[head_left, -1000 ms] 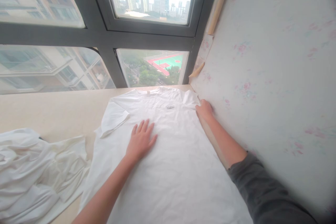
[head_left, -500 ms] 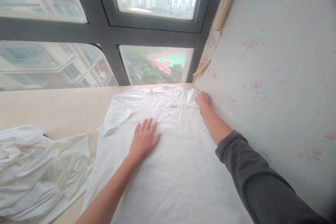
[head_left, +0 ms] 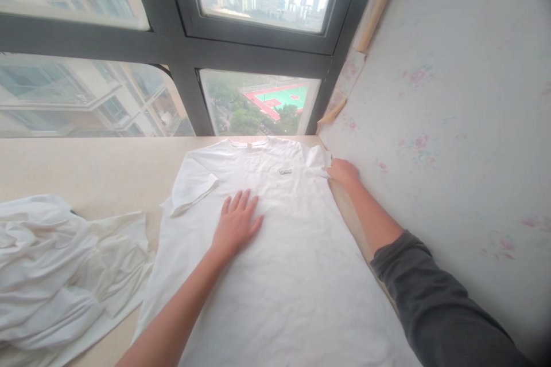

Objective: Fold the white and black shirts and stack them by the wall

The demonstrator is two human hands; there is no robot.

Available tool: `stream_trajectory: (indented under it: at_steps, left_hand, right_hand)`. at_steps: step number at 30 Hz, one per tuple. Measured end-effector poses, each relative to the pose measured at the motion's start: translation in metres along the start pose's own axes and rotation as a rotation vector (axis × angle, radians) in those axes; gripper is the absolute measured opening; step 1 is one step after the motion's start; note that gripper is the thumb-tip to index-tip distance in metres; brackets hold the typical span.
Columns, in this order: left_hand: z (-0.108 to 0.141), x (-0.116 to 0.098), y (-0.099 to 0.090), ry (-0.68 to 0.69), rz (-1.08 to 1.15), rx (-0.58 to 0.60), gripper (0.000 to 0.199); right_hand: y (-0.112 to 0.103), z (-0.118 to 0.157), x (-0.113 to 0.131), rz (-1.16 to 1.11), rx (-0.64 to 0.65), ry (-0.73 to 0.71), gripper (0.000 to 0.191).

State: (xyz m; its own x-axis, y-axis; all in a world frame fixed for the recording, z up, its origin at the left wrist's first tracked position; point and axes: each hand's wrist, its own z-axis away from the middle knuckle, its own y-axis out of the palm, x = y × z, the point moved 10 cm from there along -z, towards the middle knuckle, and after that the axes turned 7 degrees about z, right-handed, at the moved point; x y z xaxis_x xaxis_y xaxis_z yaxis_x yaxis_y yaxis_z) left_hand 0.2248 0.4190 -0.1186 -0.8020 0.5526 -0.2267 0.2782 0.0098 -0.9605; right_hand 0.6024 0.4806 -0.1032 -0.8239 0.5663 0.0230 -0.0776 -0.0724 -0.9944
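A white T-shirt (head_left: 293,241) lies spread out, its collar toward the window and a small dark-lettered label on the chest. My left hand (head_left: 237,220) rests flat on the middle of the shirt, fingers spread. Over at the right sleeve, my right hand (head_left: 344,171) is closed on the sleeve's edge, close to the wall. Its fingertips are partly hidden behind the hand and the cloth. The shirt's left sleeve is folded inward over the body.
Crumpled white cloth (head_left: 64,275) lies at the left on the pale sill (head_left: 99,166). A grey window frame (head_left: 258,54) stands behind the collar. The flowered wall (head_left: 451,183) closes off the right side, with peeling wallpaper at its corner.
My right hand has shifted right and slightly down, drawing the sleeve edge outward toward the wall. My left hand stays flat on the shirt. The view has tilted slightly.
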Motion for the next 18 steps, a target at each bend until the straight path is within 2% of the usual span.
stream_trajectory:
  at_steps: [11, 15, 18]
  left_hand:
    - [0.000, 0.001, 0.001, 0.003, 0.017, -0.015, 0.055]
    - [0.000, 0.001, 0.001, 0.002, 0.017, -0.016, 0.055]
    - [0.000, 0.001, 0.001, 0.001, 0.005, -0.008, 0.055]
  right_hand:
    - [0.006, 0.033, -0.021, -0.103, -0.162, 0.117, 0.035]
    - [0.014, 0.045, -0.022, -0.087, -0.156, 0.115, 0.032]
    - [0.010, 0.047, -0.020, -0.060, -0.160, 0.104, 0.035]
